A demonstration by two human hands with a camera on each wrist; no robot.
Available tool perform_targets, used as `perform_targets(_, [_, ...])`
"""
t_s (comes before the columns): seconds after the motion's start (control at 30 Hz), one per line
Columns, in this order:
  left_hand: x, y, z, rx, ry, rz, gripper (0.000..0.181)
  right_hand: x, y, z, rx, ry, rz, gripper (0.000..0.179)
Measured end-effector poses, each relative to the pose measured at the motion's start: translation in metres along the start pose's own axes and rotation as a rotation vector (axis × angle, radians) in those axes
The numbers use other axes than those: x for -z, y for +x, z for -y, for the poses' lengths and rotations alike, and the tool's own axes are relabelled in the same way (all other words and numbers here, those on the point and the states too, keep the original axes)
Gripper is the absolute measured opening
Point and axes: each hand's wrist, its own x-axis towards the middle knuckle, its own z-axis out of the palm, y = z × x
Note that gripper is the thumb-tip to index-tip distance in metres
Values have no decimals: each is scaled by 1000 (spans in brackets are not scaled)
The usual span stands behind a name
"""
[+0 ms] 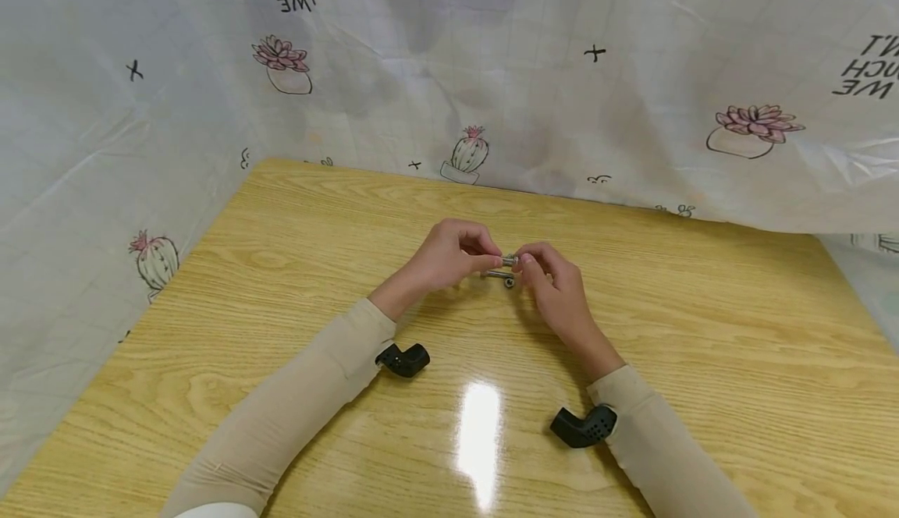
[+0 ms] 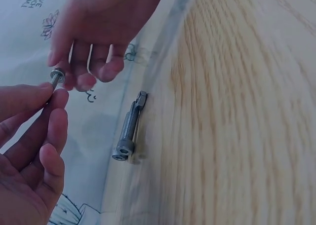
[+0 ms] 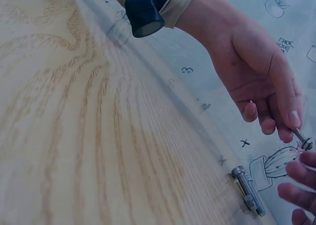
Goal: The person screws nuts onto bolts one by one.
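Observation:
In the head view my left hand (image 1: 449, 257) pinches a metal bolt (image 1: 509, 260) between thumb and index finger. My right hand (image 1: 558, 288) meets it from the other side, thumb and fingertips on a small ring-like nut (image 2: 58, 75) at the bolt's end; whether a washer is there too I cannot tell. Below the hands, a socket-head bolt (image 2: 129, 126) lies on the table beside a second bolt carrying a hex nut (image 2: 141, 99). The same socket-head bolt (image 3: 245, 181) and hex nut (image 3: 249, 203) show in the right wrist view.
The wood-grain table (image 1: 316, 214) stretches around both hands, with a bright glare patch near its front. A pale printed sheet (image 1: 527, 97) hangs behind and at the sides. A black wrist camera (image 1: 403, 360) sits on the left sleeve, another black camera (image 1: 584, 426) on the right.

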Motion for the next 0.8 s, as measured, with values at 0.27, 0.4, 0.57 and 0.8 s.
perform_targets(0.27, [1,0,1,-5,1,-1,4,0,-1,-1,48,-14,-6,11])
perform_targets(0.4, [1,0,1,-8,4,6,4,0,-2,8,12,-15,-2,12])
perform_targets(0.57, [0,-1,-1,-13,11,20,5,3,-3,29,-27,-14,24,25])
perform_targets(0.8, [-2,-1,0,-3,11,21,4,4,-5,41,-33,-33,23,32])
